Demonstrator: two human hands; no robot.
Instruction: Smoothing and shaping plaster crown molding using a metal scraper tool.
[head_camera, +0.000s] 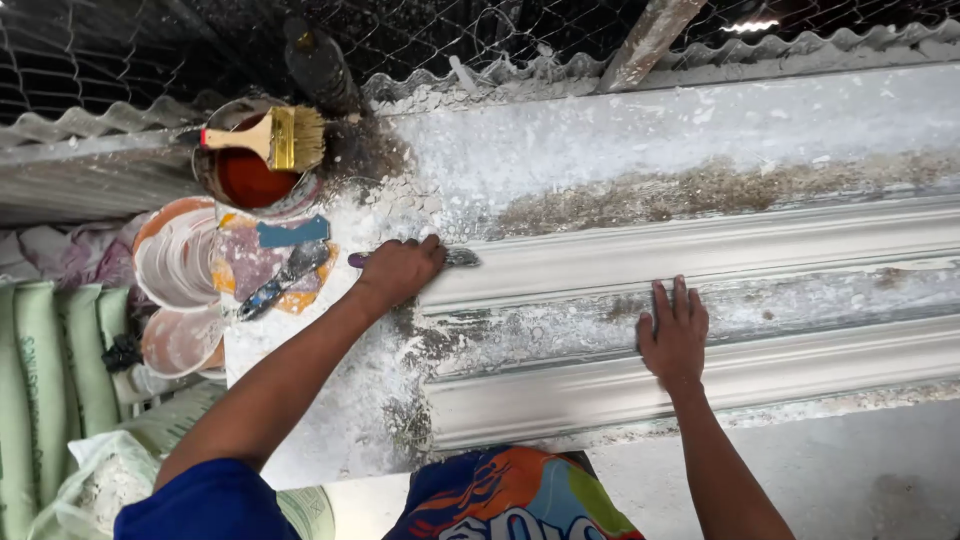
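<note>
My left hand (400, 270) grips a small scraper tool (462, 258) with a purple handle, its metal blade resting on the end of a long white plaster moulding (760, 240). My right hand (673, 335) lies flat, fingers together, on the moulding's lower ridge and groove (800, 365). The moulding runs from the middle to the right edge on a plaster-crusted bench (330, 420). Loose white crumbs lie around the tool's blade.
A tin of reddish-brown liquid (245, 175) with a flat brush (280, 138) across it stands at the back left. Plastic bowls (175, 260) caked with plaster, a second knife (285, 280) and a blue scraper (292, 232) lie left of my hand. Green sacks (45, 380) stack at far left.
</note>
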